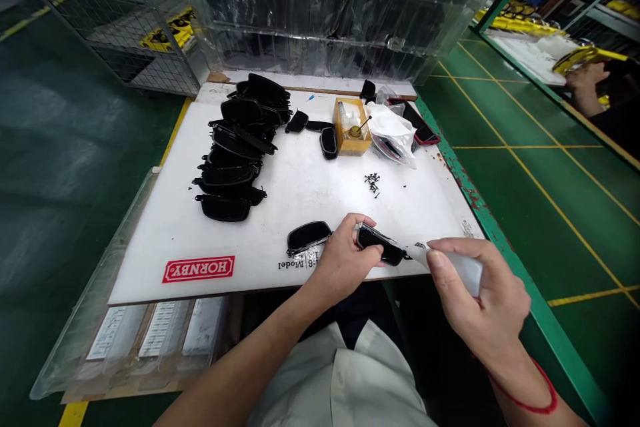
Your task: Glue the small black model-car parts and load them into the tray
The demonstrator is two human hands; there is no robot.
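Between its thumb and fingers, my left hand (347,257) grips a black framed part (379,245) above the front edge of the white board (160,213). My right hand (480,287) is wrapped round a translucent white squeeze bottle (466,271), its narrow tip at the right end of the black part. Another black part (309,236) lies on the board just left of my left hand. Behind my hands sits a small heap of dark screws (373,183). A stack of similar black parts (240,147) covers the board's left side.
A yellow box (353,145) holding small items stands at the back, beside a white plastic bag (393,128) and a dark red-edged object (423,127). Plastic-wrapped racks rise behind the board. Another person's hand (587,83) is at far right, near yellow parts.
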